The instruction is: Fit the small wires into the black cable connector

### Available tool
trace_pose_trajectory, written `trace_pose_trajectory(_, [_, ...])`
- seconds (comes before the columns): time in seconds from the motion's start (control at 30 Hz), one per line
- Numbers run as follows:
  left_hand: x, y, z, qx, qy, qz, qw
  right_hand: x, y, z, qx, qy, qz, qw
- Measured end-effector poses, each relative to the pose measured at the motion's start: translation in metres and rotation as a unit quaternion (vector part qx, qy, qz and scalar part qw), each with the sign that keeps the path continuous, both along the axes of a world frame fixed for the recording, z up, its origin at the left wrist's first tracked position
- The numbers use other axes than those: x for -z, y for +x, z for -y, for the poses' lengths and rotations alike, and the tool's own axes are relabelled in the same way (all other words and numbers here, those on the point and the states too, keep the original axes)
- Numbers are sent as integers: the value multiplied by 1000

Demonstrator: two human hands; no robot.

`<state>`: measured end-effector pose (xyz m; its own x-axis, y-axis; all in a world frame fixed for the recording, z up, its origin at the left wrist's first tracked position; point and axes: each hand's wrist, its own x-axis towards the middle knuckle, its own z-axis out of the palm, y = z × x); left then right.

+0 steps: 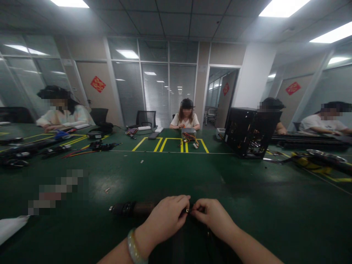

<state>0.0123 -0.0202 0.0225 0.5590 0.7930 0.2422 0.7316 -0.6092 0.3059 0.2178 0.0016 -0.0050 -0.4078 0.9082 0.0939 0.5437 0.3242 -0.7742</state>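
Observation:
Both my hands meet at the near edge of the green table (170, 176). My left hand (166, 218), with a pale bracelet on the wrist, is closed in a pinch on a small brass-coloured part (187, 211) at the end of a dark cylindrical object (129, 208) that lies on the table and points left. My right hand (213, 216) is closed too, fingertips pinched against the same small part from the right. Below my hands a dark object, partly hidden by my arms, sits at the table's edge.
A black open computer case (249, 132) stands at the right. Cables and dark tools (99, 146) lie at the left, a small box with coloured wires (189, 136) by yellow floor-style markings in the middle. Several people sit around the far and side edges.

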Motion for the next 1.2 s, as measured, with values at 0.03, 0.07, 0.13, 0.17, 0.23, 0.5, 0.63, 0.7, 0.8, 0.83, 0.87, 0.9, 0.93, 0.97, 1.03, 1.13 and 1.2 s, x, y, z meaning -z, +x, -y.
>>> trace_pose_trajectory(0.03, [0, 0, 0, 0, -1, 1, 1000, 0, 0, 0, 0, -1, -1, 1000])
trace_pose_trajectory(0.07, [0, 0, 0, -1, -2, 1, 1000, -1, 0, 0, 1, -3, -3, 1000])
trace_pose_trajectory(0.13, [0, 0, 0, -3, -3, 3, 1000, 0, 0, 0, 1, -8, -7, 1000])
trace_pose_trajectory(0.17, [0, -1, 0, -3, -3, 3, 1000, 0, 0, 0, 0, -9, -9, 1000])
trace_pose_trajectory(0.23, [-2, -1, 1, -5, -3, 3, 1000, 2, 0, 0, 1, -10, -11, 1000])
trace_pose_trajectory(0.5, [-1, -1, 1, -3, -4, 4, 1000, 4, 1, -1, -2, -3, -12, 1000])
trace_pose_trajectory(0.63, [0, -1, 1, -6, -2, -2, 1000, 4, 1, 0, -4, -7, -17, 1000])
trace_pose_trajectory(0.7, [0, -1, 1, -5, -2, 0, 1000, 4, 1, -1, -3, -9, -19, 1000])
trace_pose_trajectory(0.8, [-1, -1, 0, -1, -3, 6, 1000, 5, 1, -1, -1, -12, -12, 1000])
trace_pose_trajectory(0.83, [0, -1, 0, 0, -3, 6, 1000, 5, 1, -1, -1, -13, -10, 1000])
trace_pose_trajectory(0.87, [0, -1, 0, -1, -4, 6, 1000, 5, 1, -2, -2, -12, -9, 1000])
trace_pose_trajectory(0.9, [1, -1, -1, -1, -4, 6, 1000, 5, 2, -2, -3, -11, -8, 1000])
trace_pose_trajectory(0.93, [1, -1, -1, -1, -3, 6, 1000, 5, 2, -2, -3, -9, -9, 1000])
trace_pose_trajectory(0.97, [2, -1, -1, -2, -2, 5, 1000, 5, 2, -2, -3, -7, -11, 1000])
trace_pose_trajectory(1.03, [3, -1, -1, -6, 0, 6, 1000, 5, 2, -2, -2, -5, -11, 1000])
trace_pose_trajectory(1.13, [2, -1, -1, -11, 1, 3, 1000, 5, 2, -2, 0, -5, -12, 1000])
trace_pose_trajectory(1.2, [2, -1, -1, -11, 2, -1, 1000, 5, 2, -2, 1, -6, -12, 1000])
